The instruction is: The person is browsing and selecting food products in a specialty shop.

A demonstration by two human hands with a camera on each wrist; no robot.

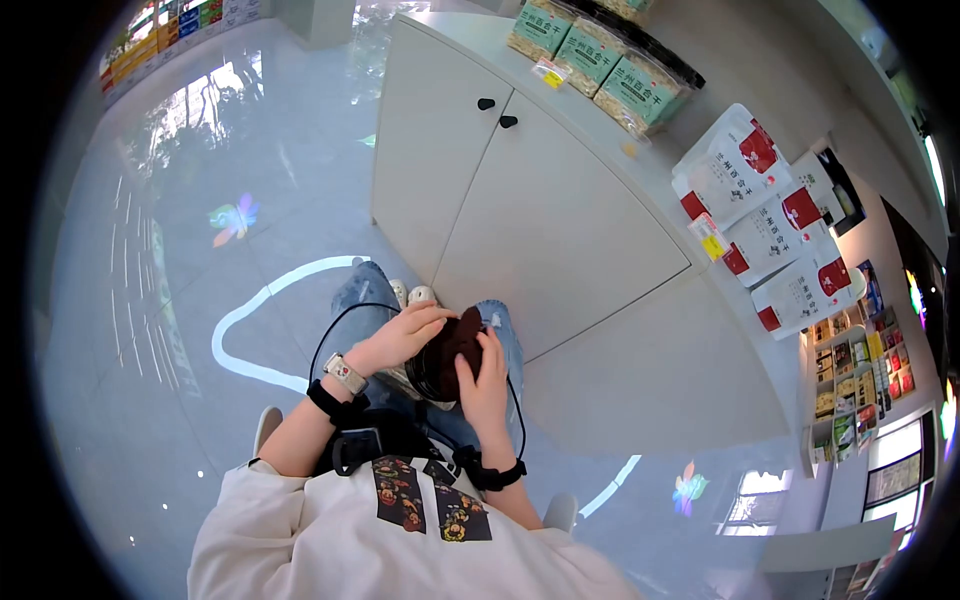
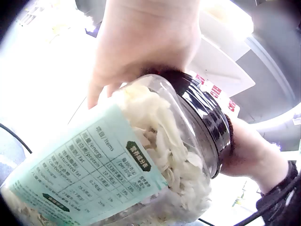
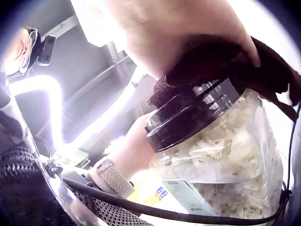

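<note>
Grip, right hand (image 1: 487, 385): fingers and thumb bent over a dark brown cloth (image 1: 462, 338), which they hold against the black lid (image 2: 203, 106) of a clear jar (image 2: 190, 123). Grip, left hand (image 1: 400, 335): grasping the jar near its shoulder, just below the lid; fingertips pass out of sight behind the jar in the left wrist view, so their exact hold cannot be read.

Jar position: in the person's lap, between the knees of the blue jeans (image 1: 508, 325). From the head view, hands and cloth cover most of it; only a dark rim and a little of the side show. Upright or leaning: cannot tell. Base runs out of frame in both wrist views.

Contents: pale, flaky pieces, visible through the wall. Green label (image 2: 89, 165) carries a table; item, energy, protein and fat rows legible, lower rows blurred. In the right wrist view the label is foreshortened and unreadable.

Lid: ribbed edge visible, top masked by the cloth, so whether it sits fully seated is not determinable. Cloth's loose end hangs past the lid, cut by the frame edge in the right wrist view.

Surroundings: watch (image 1: 345, 373) on the left wrist; black cable (image 3: 188, 216) crosses in front of the jar's lower part in the right wrist view. White shoes (image 1: 412, 294) partly hidden between the knees. Ahead, a pale cabinet (image 1: 570, 230) bears similar jars, cropped at the top edge, and white-and-red pouches (image 1: 770, 235). Background behind the jar in the left wrist view is washed out.
</note>
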